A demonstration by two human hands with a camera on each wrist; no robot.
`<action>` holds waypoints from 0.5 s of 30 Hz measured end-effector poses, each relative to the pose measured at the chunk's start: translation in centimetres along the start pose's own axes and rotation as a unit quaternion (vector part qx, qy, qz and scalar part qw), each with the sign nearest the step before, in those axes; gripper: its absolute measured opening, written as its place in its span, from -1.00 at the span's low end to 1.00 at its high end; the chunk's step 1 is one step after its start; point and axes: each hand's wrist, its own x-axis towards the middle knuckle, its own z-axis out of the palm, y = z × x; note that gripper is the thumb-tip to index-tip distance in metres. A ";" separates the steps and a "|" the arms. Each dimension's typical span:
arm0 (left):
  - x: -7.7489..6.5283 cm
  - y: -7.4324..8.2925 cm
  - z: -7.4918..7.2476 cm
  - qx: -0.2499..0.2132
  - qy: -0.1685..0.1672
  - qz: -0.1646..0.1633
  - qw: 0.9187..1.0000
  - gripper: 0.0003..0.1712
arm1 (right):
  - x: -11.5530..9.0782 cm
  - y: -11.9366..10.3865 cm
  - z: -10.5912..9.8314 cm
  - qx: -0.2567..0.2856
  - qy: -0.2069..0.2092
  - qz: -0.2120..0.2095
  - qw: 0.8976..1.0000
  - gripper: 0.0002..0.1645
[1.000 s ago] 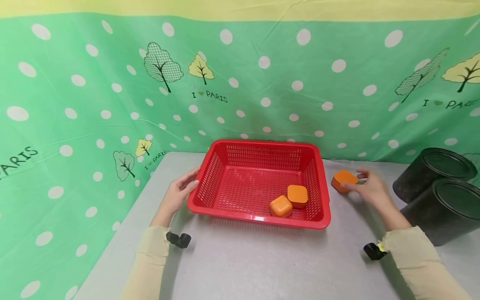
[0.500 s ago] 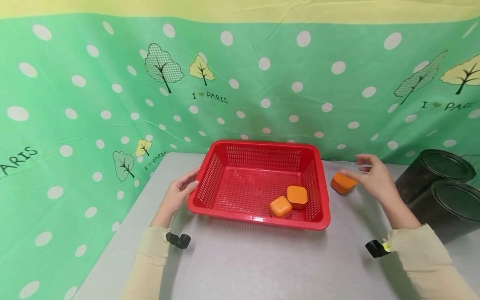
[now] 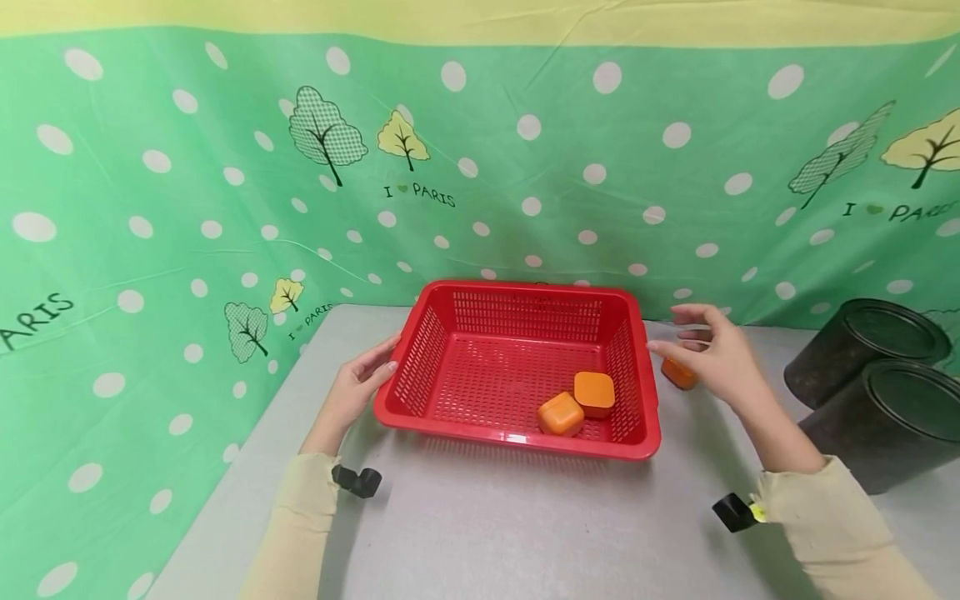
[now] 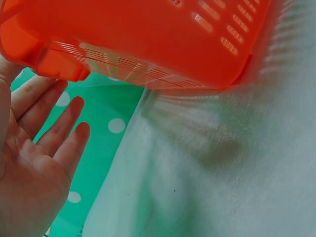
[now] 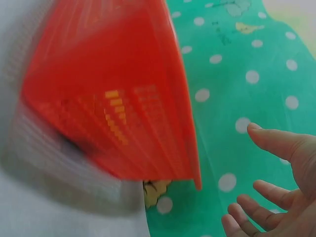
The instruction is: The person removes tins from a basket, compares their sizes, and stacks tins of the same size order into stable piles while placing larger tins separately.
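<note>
A red slotted plastic basket [image 3: 517, 437] stands tilted on the grey table. My left hand [image 3: 358, 379] is at its left rim; in the left wrist view the fingers [image 4: 69, 118] are straight and touch or nearly touch beneath the rim. My right hand [image 3: 720, 350] is just off the right rim, fingers spread and nothing in them; the right wrist view shows a gap between thumb and basket wall. Inside, at the front right, lie two orange rounded-square pieces, one flat-topped [image 3: 594, 390] and one tipped over [image 3: 561, 414]. A third orange piece [image 3: 678, 375] lies outside, partly hidden behind my right hand.
Two black lidded cans [image 3: 892, 425] stand at the right, beside my right forearm. A green dotted cloth [image 3: 525, 150] hangs behind and to the left of the table. The grey table top [image 3: 525, 533] extends in front of the basket.
My right hand has let go of the third orange piece, lifted, then moved left over it to the basket's right rim. The left hand and basket have stayed in place.
</note>
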 end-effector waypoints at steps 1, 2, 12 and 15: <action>0.0 0.0 0.0 0.000 0.000 0.000 1.000 -0.37 | -0.1 -0.2 0.2 0.002 -0.002 -0.002 1.000 -0.08; 0.0 0.0 0.0 0.001 0.000 -0.001 1.000 -0.37 | -0.2 -0.5 0.4 0.004 -0.005 -0.005 1.000 -0.08; 0.1 -0.1 0.0 0.002 0.001 0.000 1.000 -0.37 | -0.9 -2.2 2.4 0.023 -0.040 -0.029 0.998 -0.17; 0.1 -0.1 0.0 0.000 0.000 0.001 1.000 -0.37 | -1.1 -2.5 2.9 0.034 -0.054 -0.035 0.997 -0.19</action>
